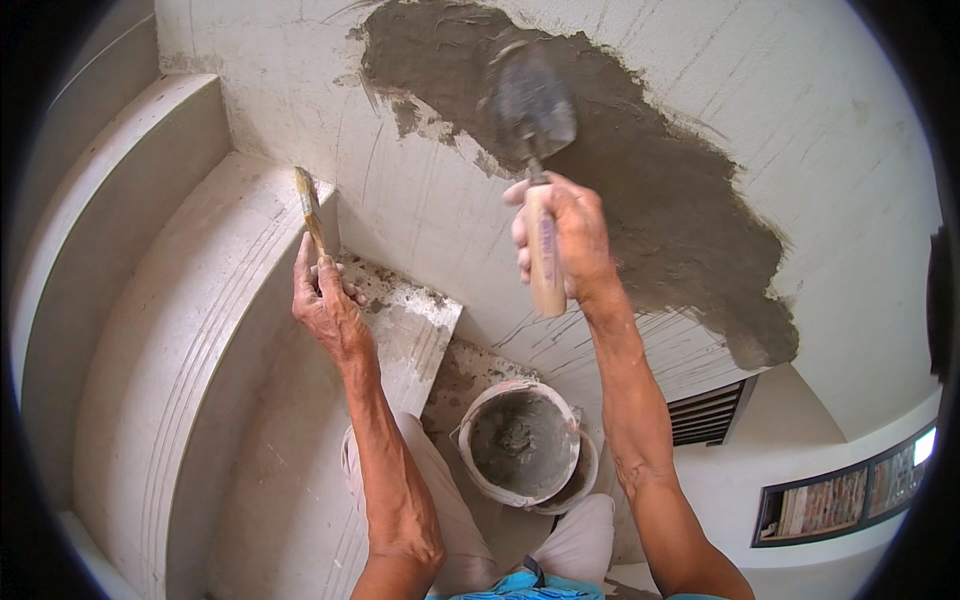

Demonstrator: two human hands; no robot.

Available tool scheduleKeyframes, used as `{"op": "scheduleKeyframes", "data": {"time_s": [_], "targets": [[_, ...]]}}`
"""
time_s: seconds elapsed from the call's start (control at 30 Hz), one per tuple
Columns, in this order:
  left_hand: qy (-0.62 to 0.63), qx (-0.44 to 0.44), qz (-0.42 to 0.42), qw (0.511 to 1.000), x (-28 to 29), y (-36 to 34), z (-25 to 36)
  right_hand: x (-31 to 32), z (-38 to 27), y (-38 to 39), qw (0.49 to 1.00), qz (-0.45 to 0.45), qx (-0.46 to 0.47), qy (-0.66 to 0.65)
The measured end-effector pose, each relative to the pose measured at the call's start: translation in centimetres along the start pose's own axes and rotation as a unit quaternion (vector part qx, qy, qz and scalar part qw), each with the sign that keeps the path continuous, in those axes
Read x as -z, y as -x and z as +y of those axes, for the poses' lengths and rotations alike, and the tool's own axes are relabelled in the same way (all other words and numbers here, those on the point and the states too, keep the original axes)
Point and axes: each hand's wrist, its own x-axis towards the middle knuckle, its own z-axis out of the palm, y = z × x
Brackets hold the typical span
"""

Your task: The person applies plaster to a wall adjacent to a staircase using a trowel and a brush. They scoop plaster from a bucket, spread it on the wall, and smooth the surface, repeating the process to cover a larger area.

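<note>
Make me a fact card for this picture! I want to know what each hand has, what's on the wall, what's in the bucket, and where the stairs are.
Left hand: holds a brush
Right hand: grips a trowel by its wooden handle
Trowel blade: blurred, in front of the patch; can't tell if touching
Wall: pale, with a big dark gray patch
Bucket: has gray mix inside
Stairs: pale, on the left
</note>
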Motion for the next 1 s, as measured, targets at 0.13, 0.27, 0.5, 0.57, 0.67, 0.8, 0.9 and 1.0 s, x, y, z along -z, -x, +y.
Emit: {"op": "scheduleKeyframes", "data": {"time_s": [0.13,0.27,0.5,0.57,0.67,0.8,0.9,1.0], "targets": [[-0.015,-0.002,0.005,1.000,0.2,-0.1,-0.1,-0.7,0.7,0.9,0.997,-0.043,-0.063,-0.003],[-0.005,0.003,0.003,1.000,0.1,0.0,0.1,-0.6,0.5,1.0,1.000,-0.010,0.006,-0.015],[-0.011,-0.001,0.000,1.000,0.1,-0.1,-0.3,-0.7,-0.9,0.0,0.999,0.009,-0.002,0.039],[-0.008,0.001,0.001,1.000,0.1,-0.1,-0.4,-1.1,-0.3,0.2,0.998,-0.025,-0.043,0.027],[-0.006,0.004,0.006,1.000,0.1,-0.2,-0.1,-1.3,-0.1,0.8,0.997,-0.035,-0.075,0.003],[0.002,0.006,0.003,1.000,0.1,0.0,0.2,-0.9,-0.4,0.8,1.000,-0.024,-0.017,-0.006],[0.004,0.003,0.000,1.000,0.0,0.1,0.1,-0.8,-1.2,0.4,0.999,0.006,0.025,0.019],[0.007,0.002,0.000,1.000,0.1,-0.1,0.0,-1.0,-0.9,-0.4,0.999,0.007,0.005,0.032]]}}
